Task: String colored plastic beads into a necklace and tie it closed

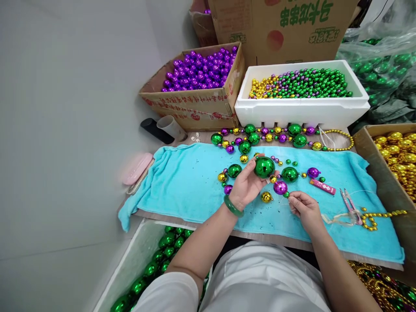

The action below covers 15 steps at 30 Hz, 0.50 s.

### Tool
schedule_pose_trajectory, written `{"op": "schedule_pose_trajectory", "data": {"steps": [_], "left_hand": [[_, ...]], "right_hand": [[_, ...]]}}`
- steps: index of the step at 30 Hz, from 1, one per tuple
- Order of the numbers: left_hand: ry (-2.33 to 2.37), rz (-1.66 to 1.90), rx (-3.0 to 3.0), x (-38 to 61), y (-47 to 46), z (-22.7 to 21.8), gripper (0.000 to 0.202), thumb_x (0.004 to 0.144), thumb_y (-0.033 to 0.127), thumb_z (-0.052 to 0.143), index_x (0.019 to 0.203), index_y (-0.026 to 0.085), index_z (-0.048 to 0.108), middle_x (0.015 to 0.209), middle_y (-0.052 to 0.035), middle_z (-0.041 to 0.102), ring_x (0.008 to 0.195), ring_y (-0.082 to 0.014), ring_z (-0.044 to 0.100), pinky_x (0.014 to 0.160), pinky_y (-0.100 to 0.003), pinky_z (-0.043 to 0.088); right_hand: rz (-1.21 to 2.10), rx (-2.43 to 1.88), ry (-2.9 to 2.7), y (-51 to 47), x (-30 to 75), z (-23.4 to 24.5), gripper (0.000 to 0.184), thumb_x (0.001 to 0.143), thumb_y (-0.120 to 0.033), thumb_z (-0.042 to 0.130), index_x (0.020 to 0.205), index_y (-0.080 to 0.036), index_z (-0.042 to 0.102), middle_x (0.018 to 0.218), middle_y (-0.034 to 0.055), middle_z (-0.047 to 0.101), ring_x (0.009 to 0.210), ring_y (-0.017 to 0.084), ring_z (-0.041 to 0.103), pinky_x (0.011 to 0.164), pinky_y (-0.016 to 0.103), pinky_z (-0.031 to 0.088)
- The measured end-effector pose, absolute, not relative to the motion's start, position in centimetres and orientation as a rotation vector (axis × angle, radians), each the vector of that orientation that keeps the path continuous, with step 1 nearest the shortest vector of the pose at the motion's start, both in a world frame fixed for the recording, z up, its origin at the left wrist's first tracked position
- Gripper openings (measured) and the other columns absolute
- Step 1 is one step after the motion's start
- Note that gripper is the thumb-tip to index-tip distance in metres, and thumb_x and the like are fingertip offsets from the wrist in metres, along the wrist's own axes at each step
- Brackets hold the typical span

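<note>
My left hand [249, 184], with a green bangle on its wrist, is closed around a large shiny green bead [264, 167]. That bead belongs to a bead string, with a small gold one and a purple bead [280, 187] beside it. At the string's end, my right hand [303, 207] pinches by a small green bead [286, 195]; its fingertips partly hide what they grip. Another big green bead [290, 174] lies just beyond on the turquoise towel [191, 186]. A loose gold bead [267, 197] sits between my hands.
Behind the towel lies a finished-looking bead strand [294, 129]. A cardboard box [195, 106] of purple beads and a white foam box [302, 108] of mixed beads stand farther back. Thread snips [349, 206], a pink lighter-like packet [322, 186] and a gold chain [368, 221] lie right.
</note>
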<state>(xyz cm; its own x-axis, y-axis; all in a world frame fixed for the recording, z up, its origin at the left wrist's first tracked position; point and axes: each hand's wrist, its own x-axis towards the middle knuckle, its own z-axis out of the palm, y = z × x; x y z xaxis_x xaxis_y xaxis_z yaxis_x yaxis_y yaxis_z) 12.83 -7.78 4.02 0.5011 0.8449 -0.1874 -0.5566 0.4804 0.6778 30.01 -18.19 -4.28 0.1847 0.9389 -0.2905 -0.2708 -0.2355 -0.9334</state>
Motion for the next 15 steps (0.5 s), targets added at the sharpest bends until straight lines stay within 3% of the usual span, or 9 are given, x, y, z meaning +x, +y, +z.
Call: {"op": "schedule_pose_trajectory", "data": {"steps": [9, 15], "left_hand": [[0.539, 0.984, 0.713, 13.04, -8.12, 3.74, 0.042, 0.079, 0.042, 0.064, 0.117, 0.027, 0.054, 0.114, -0.0049, 0.063, 0.11, -0.0265, 0.06, 0.095, -0.046, 0.046], [0.563, 0.96, 0.701, 13.08, -7.85, 3.38, 0.039, 0.081, 0.042, 0.062, 0.116, 0.027, 0.056, 0.113, -0.0044, 0.063, 0.108, -0.0241, 0.06, 0.092, -0.043, 0.048]], "right_hand": [[1.391, -1.303, -0.63, -18.43, 29.19, -4.01, 0.026, 0.074, -0.042, 0.071, 0.078, -0.018, 0.06, 0.055, -0.0043, 0.049, 0.048, 0.008, 0.042, 0.044, 0.021, 0.033], [1.457, -1.144, -0.515, -18.25, 29.46, -3.6, 0.033, 0.07, -0.04, 0.074, 0.088, -0.022, 0.053, 0.054, -0.0064, 0.049, 0.045, 0.008, 0.043, 0.04, 0.018, 0.03]]}}
